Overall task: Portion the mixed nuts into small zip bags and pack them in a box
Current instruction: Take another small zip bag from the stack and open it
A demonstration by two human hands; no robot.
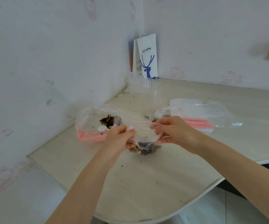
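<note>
A small clear zip bag (144, 143) with mixed nuts in its bottom rests on the table in front of me. My left hand (120, 139) pinches the left end of its red-lined top edge. My right hand (174, 130) pinches the right end of that edge. Behind my left hand lies a large clear bag (93, 120) with a pink zip strip, holding a heap of mixed nuts (107, 121) and a small white scoop-like piece. A stack of flat zip bags (200, 113) with pink strips lies to the right.
A white paper coffee bag (148, 58) with a blue deer stands in the wall corner. Clear plastic cups (146, 86) sit in front of it. Crumbs dot the pale table (146, 183), whose curved edge runs at the lower right.
</note>
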